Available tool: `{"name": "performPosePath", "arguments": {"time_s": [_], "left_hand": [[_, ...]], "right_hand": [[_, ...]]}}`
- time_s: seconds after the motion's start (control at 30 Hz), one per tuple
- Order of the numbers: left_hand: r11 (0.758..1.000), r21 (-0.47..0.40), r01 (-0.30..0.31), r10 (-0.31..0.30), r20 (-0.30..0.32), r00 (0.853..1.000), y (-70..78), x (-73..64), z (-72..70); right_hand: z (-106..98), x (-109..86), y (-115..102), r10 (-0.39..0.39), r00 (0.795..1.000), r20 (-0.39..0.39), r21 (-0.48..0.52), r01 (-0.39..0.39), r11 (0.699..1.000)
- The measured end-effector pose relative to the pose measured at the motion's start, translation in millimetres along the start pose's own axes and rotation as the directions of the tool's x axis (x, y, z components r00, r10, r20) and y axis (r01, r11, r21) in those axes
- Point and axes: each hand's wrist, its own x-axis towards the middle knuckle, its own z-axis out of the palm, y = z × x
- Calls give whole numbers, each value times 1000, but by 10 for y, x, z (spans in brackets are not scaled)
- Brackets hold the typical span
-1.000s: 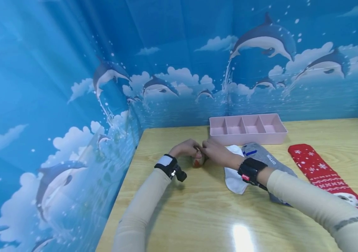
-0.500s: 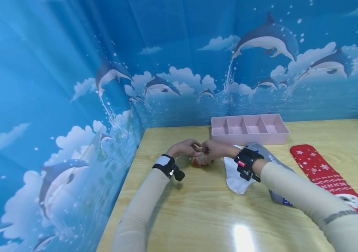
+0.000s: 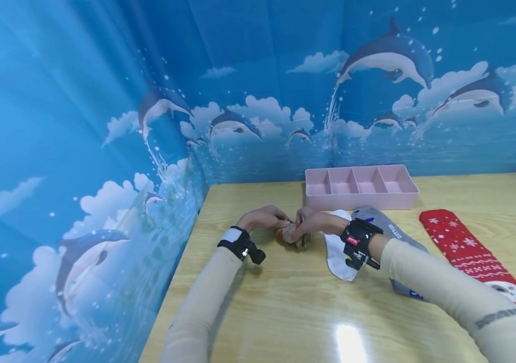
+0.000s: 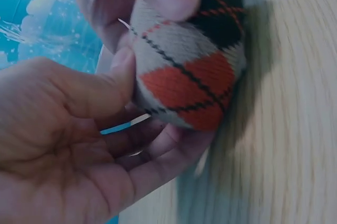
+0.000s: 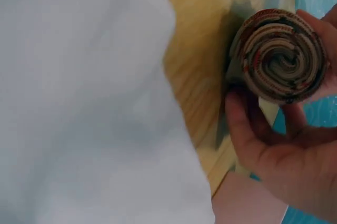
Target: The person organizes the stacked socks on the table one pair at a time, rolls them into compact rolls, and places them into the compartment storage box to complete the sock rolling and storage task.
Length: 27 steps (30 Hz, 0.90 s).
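A rolled-up argyle sock [image 4: 184,76], grey with orange and black diamonds, sits between both hands near the table's far left part. Its spiral end [image 5: 284,58] faces the right wrist view. My left hand [image 3: 264,218] grips the roll from the left, thumb on one side and fingers curled beneath. From the right, my right hand [image 3: 314,222] pinches the same roll, its fingertips along the outer layer. In the head view the hands cover much of the sock. A white sock [image 3: 341,252] lies flat just under the right wrist.
Behind the hands stands a pink box [image 3: 362,201] with several compartments. A grey sock [image 3: 389,229] lies partly beneath the right forearm, and a red snowflake sock [image 3: 464,244] lies farther right. A blue dolphin curtain [image 3: 258,141] borders the wooden table [image 3: 285,302].
Both hands have kept hold of the rolled sock, shifting their fingers around it. The roll has turned, its end now pointing more to the right.
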Motion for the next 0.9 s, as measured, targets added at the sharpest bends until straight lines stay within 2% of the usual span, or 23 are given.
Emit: {"name": "performPosePath", "arguments": {"time_s": [0.17,0.3,0.43,0.53,0.6,0.67,0.73,0.8,0.87,0.9], "left_hand": [[997,-45,-60,64,82,995,59,35,34],[993,-92,-69,75,68,995,76,50,68],[988,-124,-97,100,21,995,105,74,96],[982,-142,-123,118,-38,992,173,104,93],[970,-199,-139,119,-108,987,231,133,79],[946,-279,-165,109,-205,973,296,165,63],[912,-359,-197,85,-304,949,359,206,53],[886,-411,-216,45,-386,921,412,252,60],[879,-431,-205,-4,-436,900,442,326,84],[876,-443,-192,-32,-450,893,450,370,103]], "right_hand": [[44,-46,8,18,999,30,84,-21,996],[21,-110,5,57,997,48,81,-61,995],[-77,-205,-13,76,997,-21,-4,-76,997],[-219,-265,-57,50,997,-66,5,-49,999],[-350,-320,-123,49,995,-89,19,-48,999],[-513,-390,-219,89,989,-117,21,-87,996],[-689,-458,-336,124,972,-197,-9,-129,992],[-861,-513,-452,151,943,-298,-27,-167,986],[-1008,-547,-550,158,893,-421,-60,-200,978],[-1066,-539,-580,130,863,-487,-85,-195,977]]}}
